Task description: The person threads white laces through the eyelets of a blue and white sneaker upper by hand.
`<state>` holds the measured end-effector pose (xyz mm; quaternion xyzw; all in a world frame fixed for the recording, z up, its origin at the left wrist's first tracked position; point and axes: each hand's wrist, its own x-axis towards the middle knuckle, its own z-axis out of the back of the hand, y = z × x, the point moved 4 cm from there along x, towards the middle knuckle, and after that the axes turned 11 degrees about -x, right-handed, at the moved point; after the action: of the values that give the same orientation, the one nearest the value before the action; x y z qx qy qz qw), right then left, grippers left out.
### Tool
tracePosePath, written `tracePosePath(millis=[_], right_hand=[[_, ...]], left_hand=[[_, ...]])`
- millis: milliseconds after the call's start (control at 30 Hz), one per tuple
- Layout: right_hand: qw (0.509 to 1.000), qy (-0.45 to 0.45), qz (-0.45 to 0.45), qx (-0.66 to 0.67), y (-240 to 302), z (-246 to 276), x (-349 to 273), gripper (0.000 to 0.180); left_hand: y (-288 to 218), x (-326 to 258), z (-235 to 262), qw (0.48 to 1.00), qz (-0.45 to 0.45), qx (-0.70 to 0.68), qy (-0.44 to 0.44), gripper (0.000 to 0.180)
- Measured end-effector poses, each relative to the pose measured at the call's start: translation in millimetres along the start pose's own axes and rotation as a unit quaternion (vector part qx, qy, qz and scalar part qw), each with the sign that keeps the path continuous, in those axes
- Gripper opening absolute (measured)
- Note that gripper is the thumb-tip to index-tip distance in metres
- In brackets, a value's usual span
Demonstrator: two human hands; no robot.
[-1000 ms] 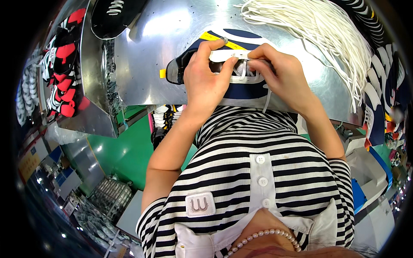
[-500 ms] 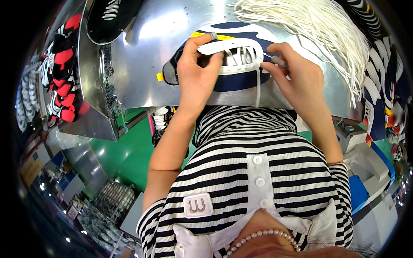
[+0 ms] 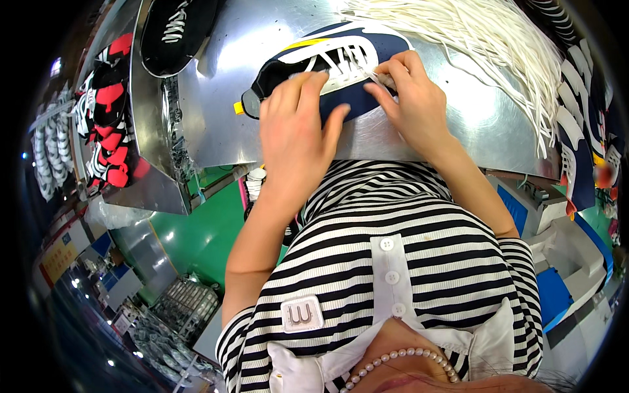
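A navy shoe upper (image 3: 359, 100) with white eyelet panels and a yellow strip lies on the metal table, its dark collar toward the left. White lace (image 3: 337, 67) crosses its opening in several rows. My left hand (image 3: 296, 128) rests over the near edge of the opening, fingers stretched and thumb held apart. Beside the eyelets at the toe end, the thumb and fingers of my right hand (image 3: 414, 98) are pinched together. A small pale piece shows among these fingers, too unclear to name. My left fingers hide part of the collar and the near panel.
A heap of loose white laces (image 3: 472, 56) spreads over the back right of the metal table (image 3: 219, 128). A black laced shoe upper (image 3: 175, 36) lies at the back left. Red, black and white uppers (image 3: 108, 131) hang left; navy and white ones (image 3: 580, 147) hang right.
My left hand has come off the far panel to the near edge, its thumb opening outward. My right hand has moved left and the upper has tilted. The dangling lace end no longer shows.
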<state>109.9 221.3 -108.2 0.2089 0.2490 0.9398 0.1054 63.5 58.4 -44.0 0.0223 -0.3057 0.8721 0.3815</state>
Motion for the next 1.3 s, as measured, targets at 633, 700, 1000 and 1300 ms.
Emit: tracePosePath(millis=[633, 700, 1000, 1300], right_hand=[[0.939, 0.171, -0.121, 0.274, -12.6, 41.8, -2.1, 0.024], [0.931, 0.182, -0.161, 0.273, 3.5, 30.1, 19.7, 0.027], [0.872, 0.351, -0.058, 0.335, 7.8, 15.6, -43.9, 0.015], [0.936, 0.084, -0.129, 0.317, -11.7, -6.8, 34.8, 0.015]], left_hand=[[9.8, 35.5, 4.7, 0.985, -0.009, -0.144, -0.092, 0.016], [-0.1, 34.3, 2.5, 0.986, -0.027, -0.152, -0.064, 0.018], [15.3, 36.5, -12.6, 0.996, -0.006, -0.089, 0.02, 0.017], [36.9, 39.4, -27.9, 0.986, 0.009, -0.133, 0.1, 0.022]])
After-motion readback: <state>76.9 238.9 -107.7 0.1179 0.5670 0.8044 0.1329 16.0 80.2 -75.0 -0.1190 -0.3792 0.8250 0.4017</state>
